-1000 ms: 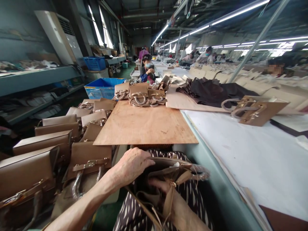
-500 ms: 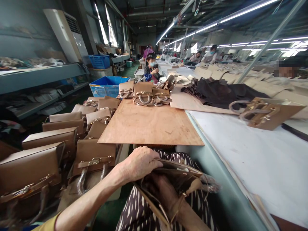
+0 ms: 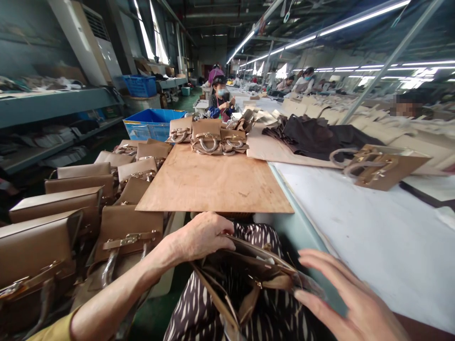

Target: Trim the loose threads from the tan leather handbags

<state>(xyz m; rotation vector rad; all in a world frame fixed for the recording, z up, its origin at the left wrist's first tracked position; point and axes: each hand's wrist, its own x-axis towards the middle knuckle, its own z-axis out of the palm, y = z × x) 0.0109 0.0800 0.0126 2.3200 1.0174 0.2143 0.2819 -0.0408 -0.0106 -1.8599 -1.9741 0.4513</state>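
Bottom centre: a brown handbag (image 3: 256,265), its mouth gaping, lies over patterned trousers (image 3: 192,308). The left hand (image 3: 206,237), at centre, pinches the bag's upper rim between thumb and fingers. The right hand (image 3: 348,293), lower right, has its fingers spread, thumb apart from the forefinger, beside the bag's plastic-wrapped handle (image 3: 311,284); whether it touches the handle cannot be told. Centre: a bare plywood board (image 3: 216,182), with finished handbags (image 3: 206,132) lined along its far edge. Left and lower left: rows of similar brown handbags (image 3: 42,246) with metal clasps. Right: a white tabletop (image 3: 373,227) bearing one tilted handbag (image 3: 394,170), and beyond it a heap of dark brown sheet material (image 3: 320,135). Upper centre: a masked co-worker (image 3: 220,102), seen behind the handbags.
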